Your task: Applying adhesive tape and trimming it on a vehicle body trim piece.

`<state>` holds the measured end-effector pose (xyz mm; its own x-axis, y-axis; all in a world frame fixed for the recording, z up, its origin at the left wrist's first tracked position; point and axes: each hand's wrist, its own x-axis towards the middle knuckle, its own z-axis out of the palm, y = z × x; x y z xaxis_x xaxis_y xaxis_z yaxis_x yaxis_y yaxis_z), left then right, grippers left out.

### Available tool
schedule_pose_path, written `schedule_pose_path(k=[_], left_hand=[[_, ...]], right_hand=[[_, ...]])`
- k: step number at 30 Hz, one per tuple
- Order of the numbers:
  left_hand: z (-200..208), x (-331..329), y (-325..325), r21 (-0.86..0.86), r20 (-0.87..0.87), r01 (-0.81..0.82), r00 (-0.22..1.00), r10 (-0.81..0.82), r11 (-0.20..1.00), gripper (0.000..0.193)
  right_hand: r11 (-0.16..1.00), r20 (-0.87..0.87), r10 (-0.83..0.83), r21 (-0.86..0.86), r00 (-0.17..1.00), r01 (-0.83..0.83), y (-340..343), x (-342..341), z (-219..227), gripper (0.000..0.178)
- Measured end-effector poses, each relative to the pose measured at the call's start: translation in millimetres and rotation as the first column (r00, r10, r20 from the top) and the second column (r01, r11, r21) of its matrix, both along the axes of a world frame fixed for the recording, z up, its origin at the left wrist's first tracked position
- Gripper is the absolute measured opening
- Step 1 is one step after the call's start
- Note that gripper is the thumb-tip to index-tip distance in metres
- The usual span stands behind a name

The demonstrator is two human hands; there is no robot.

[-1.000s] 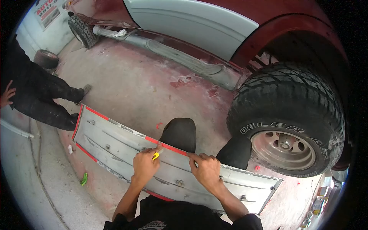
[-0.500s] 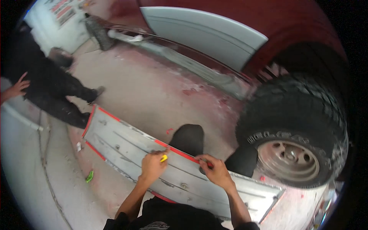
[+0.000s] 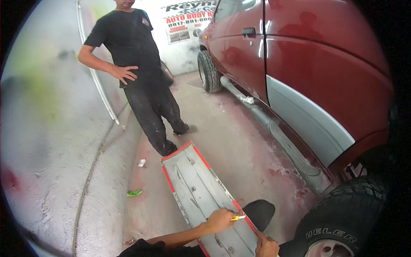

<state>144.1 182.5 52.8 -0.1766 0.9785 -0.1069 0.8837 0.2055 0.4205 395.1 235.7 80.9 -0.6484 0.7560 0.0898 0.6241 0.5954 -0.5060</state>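
Observation:
A long grey panel (image 3: pixel 193 201) with ridges and red strips of tape (image 3: pixel 202 157) along its edges lies lengthwise in front of me. My left hand (image 3: pixel 220 220) rests over its right half, closed around a small yellow cutter (image 3: pixel 234 219) whose pale narrow end points at the taped right edge. Lower down on that same edge, my right hand (image 3: pixel 266 247) is closed, fingertips bent at the end of the red strip. Whatever it pinches is hidden. My dark-clothed knee (image 3: pixel 259 216) shows beyond the panel's right edge.
A person in black (image 3: pixel 137 64) stands beyond the panel's far end, hand on hip. To the right is a dark red vehicle (image 3: pixel 308 55) with a side step (image 3: pixel 274 128) and a large tire (image 3: pixel 342 214). A rough wall (image 3: pixel 51 171) runs along the left. Green scrap (image 3: pixel 134 193) lies on the floor.
My view has swung up and left, so the panel now runs away from me and more of the person and vehicle shows. My right hand sits lower in view, near the bottom edge.

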Motion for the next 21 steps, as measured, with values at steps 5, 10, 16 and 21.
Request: schedule_pose_path(k=[5, 10, 16, 21], left_hand=[[20, 7, 1, -0.037, 0.004, -0.001, 1.0, 0.001, 0.999, 0.039], [14, 13, -2, 0.026, -0.002, 0.002, 1.0, -0.002, 1.0, 0.035], [8, 13, -5, 0.011, 0.042, -0.042, 0.998, 0.041, 0.999, 0.036], [0, 3, -7, 0.212, -0.018, -0.024, 0.999, 0.029, 0.977, 0.047]], right_hand=[[0.993, 0.156, 0.058, 0.093, 0.986, -0.073, 5, 1, -7, 0.033], [0.975, 0.256, 0.057, 0.195, 0.965, -0.109, 3, 5, -16, 0.04], [0.965, 0.29, 0.045, 0.234, 0.956, -0.117, 0, 7, -10, 0.032], [0.973, 0.262, 0.032, 0.211, 0.965, -0.089, 3, -6, -1, 0.051]])
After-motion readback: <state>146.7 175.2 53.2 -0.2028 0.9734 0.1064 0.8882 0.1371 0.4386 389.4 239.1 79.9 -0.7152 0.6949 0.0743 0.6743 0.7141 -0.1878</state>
